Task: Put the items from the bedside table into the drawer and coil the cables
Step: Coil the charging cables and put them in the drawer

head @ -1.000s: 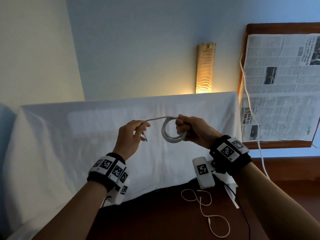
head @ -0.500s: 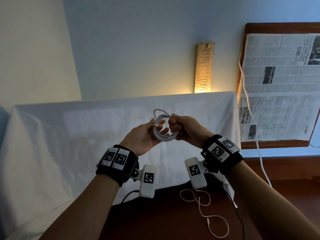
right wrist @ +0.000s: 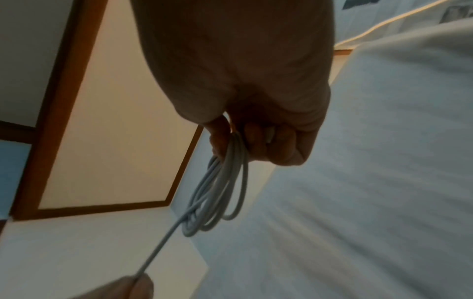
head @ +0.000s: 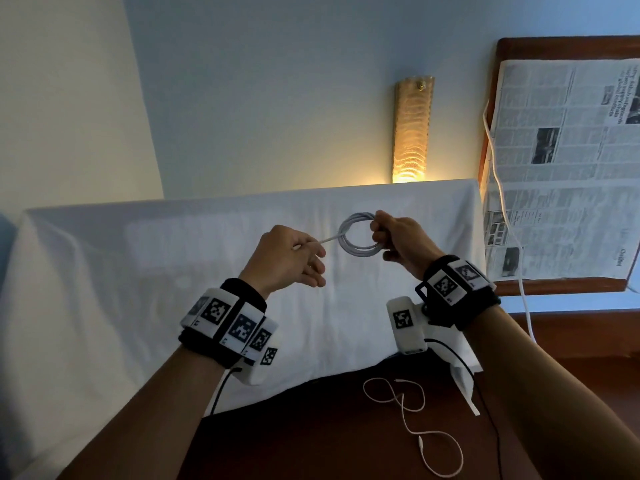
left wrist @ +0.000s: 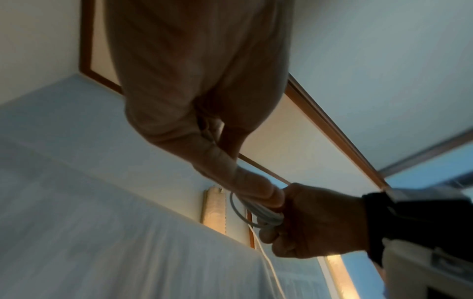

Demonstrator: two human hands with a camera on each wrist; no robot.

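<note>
While the right hand [head: 401,242] clamps the coiled cable [head: 358,237], the left hand [head: 289,259] pinches its tail left of the coil. Keep the tail taut; lay the last loop flush.

White cable [head: 358,237] is coiling pale grey. Wristbands [head: 228,323] are showing black-and-white checks. Lamp [head: 412,129] is glowing amber.

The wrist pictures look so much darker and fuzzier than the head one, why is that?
Head view: a dim room lit mostly by the glowing wall lamp, yet the coiled cable stays sharp. Left wrist view: the left hand fills the frame as a backlit, soft shape. Right wrist view: the right hand is a dark mass and the white sheet is smeared.
</note>
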